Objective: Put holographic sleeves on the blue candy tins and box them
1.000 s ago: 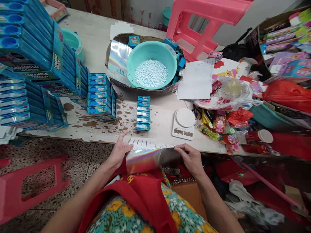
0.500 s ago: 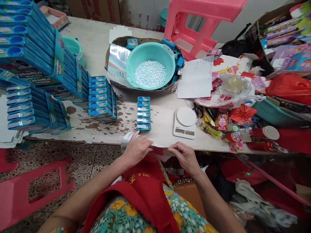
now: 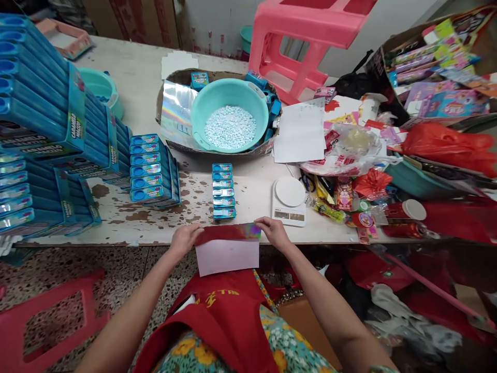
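Stretched between my two hands is a folded sheet of shiny card (image 3: 227, 256), at the table's front edge. Its upper strip is mirror-like and reflects red; the lower part looks pale. My left hand (image 3: 186, 240) pinches its upper left corner, and my right hand (image 3: 274, 232) pinches the upper right corner. Just beyond the card stands a short row of small blue boxes (image 3: 223, 191). A white kitchen scale (image 3: 289, 201) sits beyond my right hand.
A turquoise basin (image 3: 196, 116) of pale tablets rests in a cardboard tray (image 3: 166, 132). Tall stacks of blue packs (image 3: 42, 103) fill the left. A pink stool (image 3: 306, 31) stands at the back. Bags, sweets and a filled carton (image 3: 407, 122) crowd the right.
My hands have moved apart, the left one leftward, and the card now hangs spread between them with its face visible. The whole view has shifted slightly.
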A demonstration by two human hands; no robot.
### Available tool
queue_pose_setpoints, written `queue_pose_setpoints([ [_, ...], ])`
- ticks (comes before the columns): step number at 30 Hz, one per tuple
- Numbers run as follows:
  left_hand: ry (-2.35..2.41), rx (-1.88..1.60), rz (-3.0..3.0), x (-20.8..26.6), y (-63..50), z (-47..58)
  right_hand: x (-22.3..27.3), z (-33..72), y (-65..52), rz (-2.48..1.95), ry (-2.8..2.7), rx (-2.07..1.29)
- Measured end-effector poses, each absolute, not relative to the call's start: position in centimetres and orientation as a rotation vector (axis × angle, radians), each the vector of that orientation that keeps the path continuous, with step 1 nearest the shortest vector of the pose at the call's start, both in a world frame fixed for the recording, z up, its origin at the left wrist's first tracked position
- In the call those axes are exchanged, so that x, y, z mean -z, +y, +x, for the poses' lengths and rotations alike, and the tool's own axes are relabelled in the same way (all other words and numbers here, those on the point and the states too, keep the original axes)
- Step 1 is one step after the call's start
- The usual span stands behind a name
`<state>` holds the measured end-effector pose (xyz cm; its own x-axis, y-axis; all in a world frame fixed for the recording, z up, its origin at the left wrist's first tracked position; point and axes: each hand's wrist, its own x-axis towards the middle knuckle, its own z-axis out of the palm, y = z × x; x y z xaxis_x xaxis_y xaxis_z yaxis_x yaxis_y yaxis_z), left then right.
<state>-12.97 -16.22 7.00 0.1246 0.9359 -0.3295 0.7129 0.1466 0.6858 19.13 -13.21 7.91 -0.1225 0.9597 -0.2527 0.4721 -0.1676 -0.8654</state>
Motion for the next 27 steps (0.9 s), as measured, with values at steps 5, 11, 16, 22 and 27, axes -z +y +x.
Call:
queue_pose_setpoints([
  [5, 1.718, -0.518, 1.134, -2.3, -15.5, -13.5, -3.4, 17.4, -11.3, -1.788, -1.474, -1.317],
  [11, 2.05, -0.196, 1.513, -1.7, -14.6, -14.5, -1.7, 16.4, -10.7, -1.834, -1.445, -1.372],
  [16, 1.926, -0.569, 1.997, -6.2, -16.0, -11.0, -4.6, 17.4, -11.3, -1.758, -1.488, -1.44],
  [22, 1.461, -0.464, 2.198, -9.8, -14.7, -1.1, -9.0, 18.8, -11.9, -1.509, -1.601, -1.532],
  [27, 1.513, -0.145, 2.236, -9.8, -12.6, 3.1, -8.6, 19.4, -12.3, -1.569, -1.381, -1.498],
])
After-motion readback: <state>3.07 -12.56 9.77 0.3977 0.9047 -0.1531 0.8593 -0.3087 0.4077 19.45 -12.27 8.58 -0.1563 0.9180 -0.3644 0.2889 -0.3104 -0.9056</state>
